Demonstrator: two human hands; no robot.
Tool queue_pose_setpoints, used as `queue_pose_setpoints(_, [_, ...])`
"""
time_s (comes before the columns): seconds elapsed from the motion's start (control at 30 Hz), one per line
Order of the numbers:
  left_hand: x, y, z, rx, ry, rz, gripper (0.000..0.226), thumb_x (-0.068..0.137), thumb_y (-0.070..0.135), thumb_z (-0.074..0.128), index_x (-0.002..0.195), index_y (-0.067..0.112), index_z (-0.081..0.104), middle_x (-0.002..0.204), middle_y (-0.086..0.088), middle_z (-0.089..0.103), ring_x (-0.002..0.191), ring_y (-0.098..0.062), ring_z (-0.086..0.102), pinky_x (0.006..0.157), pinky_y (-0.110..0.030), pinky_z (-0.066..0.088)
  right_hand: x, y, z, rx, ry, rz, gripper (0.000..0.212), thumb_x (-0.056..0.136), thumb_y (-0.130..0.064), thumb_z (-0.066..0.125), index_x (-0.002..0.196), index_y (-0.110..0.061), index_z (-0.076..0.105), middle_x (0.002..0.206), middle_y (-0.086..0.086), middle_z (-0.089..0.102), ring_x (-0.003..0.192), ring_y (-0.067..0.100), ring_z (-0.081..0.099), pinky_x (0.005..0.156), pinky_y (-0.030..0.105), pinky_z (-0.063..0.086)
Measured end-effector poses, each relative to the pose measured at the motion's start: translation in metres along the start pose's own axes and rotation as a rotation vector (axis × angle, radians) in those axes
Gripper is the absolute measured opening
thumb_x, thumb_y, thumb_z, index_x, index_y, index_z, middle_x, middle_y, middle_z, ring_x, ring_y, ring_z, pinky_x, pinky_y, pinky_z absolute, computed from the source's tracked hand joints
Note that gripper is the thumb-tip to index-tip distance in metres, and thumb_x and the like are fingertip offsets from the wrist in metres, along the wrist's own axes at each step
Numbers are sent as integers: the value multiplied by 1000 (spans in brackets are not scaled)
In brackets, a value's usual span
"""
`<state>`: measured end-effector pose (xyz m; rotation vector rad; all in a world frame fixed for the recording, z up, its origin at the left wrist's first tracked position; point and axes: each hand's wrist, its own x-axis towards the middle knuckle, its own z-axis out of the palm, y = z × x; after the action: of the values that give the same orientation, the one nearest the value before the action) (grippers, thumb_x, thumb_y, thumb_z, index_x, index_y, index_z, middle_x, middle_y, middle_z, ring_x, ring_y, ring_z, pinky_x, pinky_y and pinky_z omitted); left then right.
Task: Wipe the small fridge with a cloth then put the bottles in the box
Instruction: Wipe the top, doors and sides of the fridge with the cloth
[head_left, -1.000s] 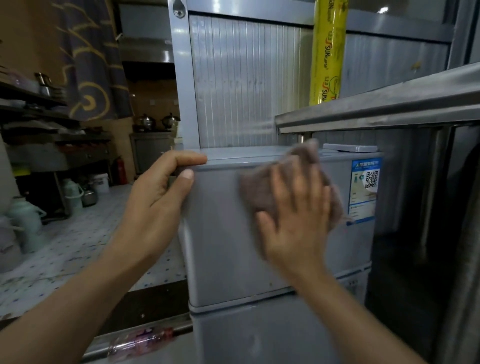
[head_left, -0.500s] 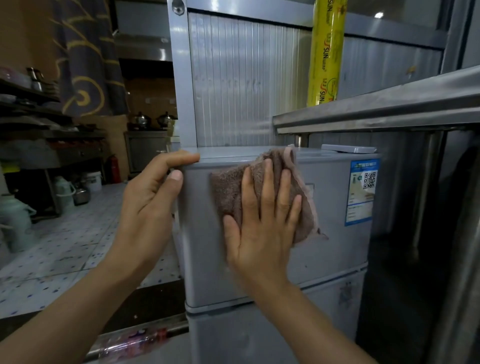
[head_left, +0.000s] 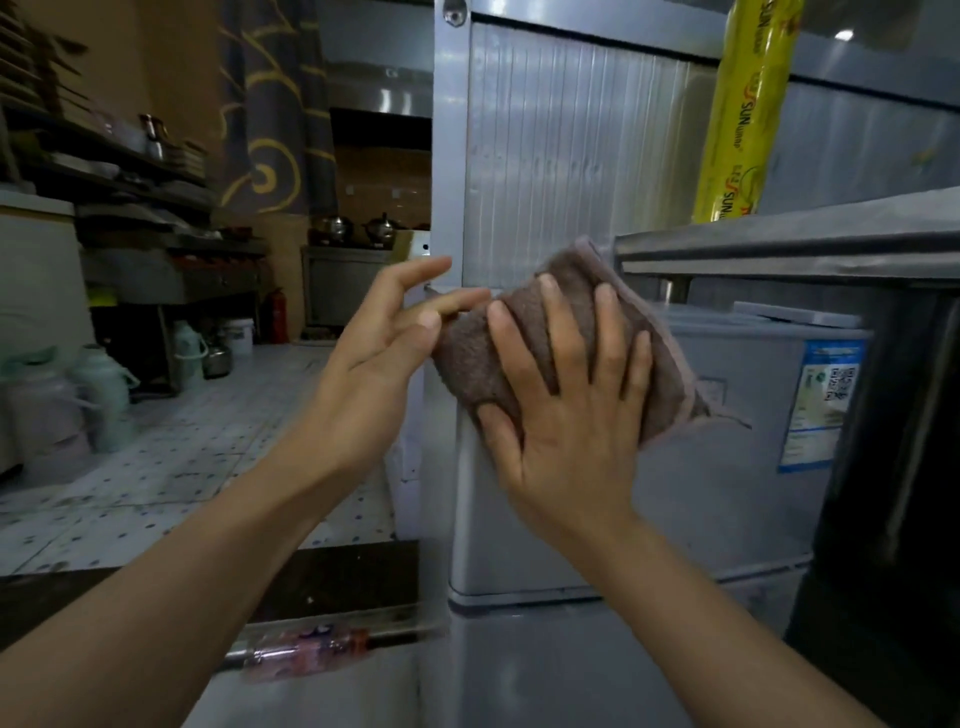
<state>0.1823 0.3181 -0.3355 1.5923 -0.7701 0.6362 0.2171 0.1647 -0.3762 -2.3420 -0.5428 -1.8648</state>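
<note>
The small grey fridge (head_left: 717, 499) stands in front of me with a blue label on its door at the right. My right hand (head_left: 566, 410) presses a brown cloth (head_left: 524, 353) flat against the door's upper left corner, fingers spread and straight. My left hand (head_left: 384, 353) hovers just left of that corner with loose fingers, its thumb and fingertips next to the cloth's left edge; whether they touch it I cannot tell. A clear plastic bottle (head_left: 306, 649) with a pink label lies low down at the left of the fridge. No box is in view.
A steel shelf (head_left: 789, 244) juts out over the fridge top, with a yellow roll of cling film (head_left: 743, 114) standing behind it. A ribbed metal panel (head_left: 561, 156) rises behind. Thermos jugs (head_left: 104, 395) and buckets stand on the tiled floor at the left.
My right hand has slid the cloth left and up to the door's top left corner. My left hand has let go of the fridge's corner and lifted off it.
</note>
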Motion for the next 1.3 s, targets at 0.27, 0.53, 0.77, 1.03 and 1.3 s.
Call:
queue_pose_setpoints(0.27, [-35, -8, -26, 121, 180, -114, 27, 99, 27, 34, 120, 36, 49, 123, 20, 57, 110, 12, 53, 78, 4, 39, -32, -19, 11, -49, 2, -167, 62, 77, -42, 52, 137, -31, 45, 154, 7, 22, 143, 37, 9, 114, 59, 5])
queue_pose_setpoints(0.53, [-65, -11, -13, 175, 81, -139, 27, 98, 27, 39, 116, 40, 54, 119, 28, 57, 118, 8, 49, 91, -8, 40, -124, -33, 19, -84, -188, -241, 65, 78, -49, 51, 139, -32, 38, 152, -2, 23, 142, 30, 7, 113, 53, 5])
queue_pose_setpoints(0.77, [-57, -18, 8, 114, 172, -87, 27, 99, 18, 39, 112, 37, 54, 109, 23, 61, 106, 10, 54, 82, -1, 41, -19, -11, 10, 5, 26, -79, 63, 87, -56, 44, 145, -34, 31, 156, 2, 19, 145, 32, 8, 115, 53, 3])
queue_pose_setpoints(1.03, [-61, -44, 43, 283, 312, -154, 16, 97, 35, 40, 98, 49, 48, 102, 22, 60, 95, 7, 56, 76, -20, 43, -127, 7, 20, -3, -127, -150, 71, 83, -57, 47, 147, -38, 22, 157, -5, 17, 147, 26, 4, 116, 50, 2])
queue_pose_setpoints(1.3, [-57, -52, 61, 393, 389, -88, 18, 90, 26, 54, 102, 34, 42, 88, 15, 50, 76, 4, 50, 65, -12, 42, -103, 125, 6, 54, -85, 326, 71, 88, -53, 29, 150, -33, -1, 158, -2, -5, 146, 26, -6, 117, 53, 2])
